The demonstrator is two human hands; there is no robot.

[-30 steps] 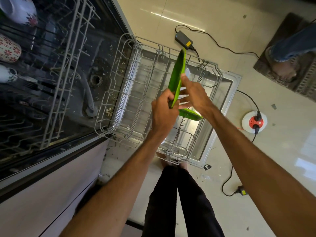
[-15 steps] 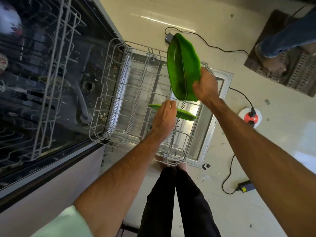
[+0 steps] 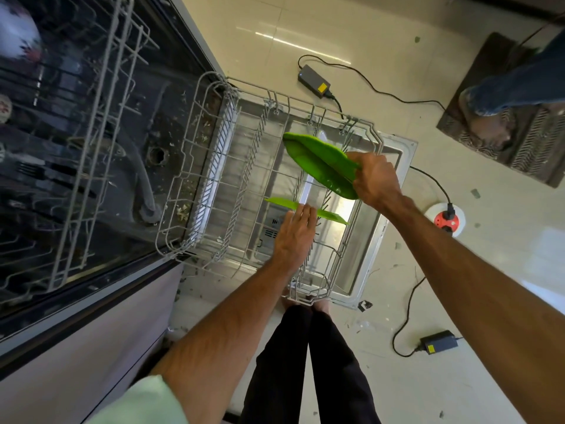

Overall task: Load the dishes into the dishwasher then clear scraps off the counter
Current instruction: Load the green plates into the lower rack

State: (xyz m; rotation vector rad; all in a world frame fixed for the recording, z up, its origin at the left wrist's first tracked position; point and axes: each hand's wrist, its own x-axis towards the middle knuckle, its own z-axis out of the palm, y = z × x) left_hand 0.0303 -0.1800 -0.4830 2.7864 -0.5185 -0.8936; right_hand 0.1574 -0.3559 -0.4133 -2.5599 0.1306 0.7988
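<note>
Right hand (image 3: 374, 179) grips green plate (image 3: 321, 162) over lower rack (image 3: 195, 166); left hand (image 3: 295, 232) flat, steadying slotted plate (image 3: 281, 203); counter scraps not started.

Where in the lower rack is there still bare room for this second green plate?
The lower rack is bare along its dishwasher side, and between the slotted green plate and the far rim. The near corner by the left hand is tighter. The right hand holds the second green plate above the far gap.
</note>
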